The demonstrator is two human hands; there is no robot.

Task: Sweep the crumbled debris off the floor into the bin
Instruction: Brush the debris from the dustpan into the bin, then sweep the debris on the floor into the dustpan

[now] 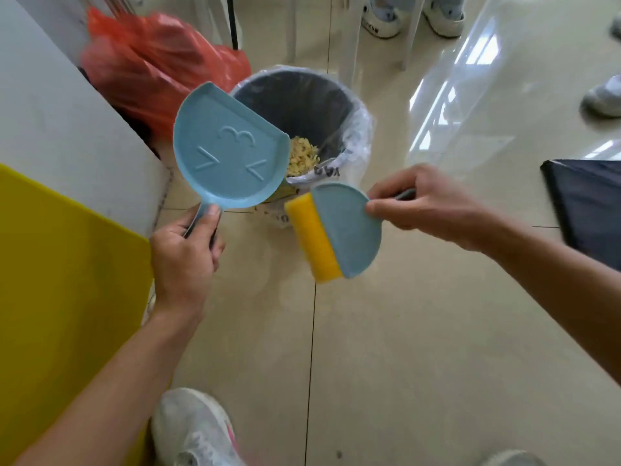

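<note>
My left hand [184,250] grips the handle of a blue dustpan [228,153], which is tipped up with its underside toward me and its open edge over the bin [356,112]. The bin is dark grey with a clear plastic liner, and yellowish crumbled debris [302,156] lies at its bottom. My right hand [423,203] holds a small blue brush with yellow bristles [336,230] just in front of the bin, above the floor. The inside of the dustpan is hidden.
A white and yellow cabinet [50,203] stands at the left. An orange plastic bag [151,68] sits behind the bin. A black object [588,203] lies at the right. Other people's shoes [443,15] and chair legs are beyond the bin. My own shoe [195,428] is at the bottom.
</note>
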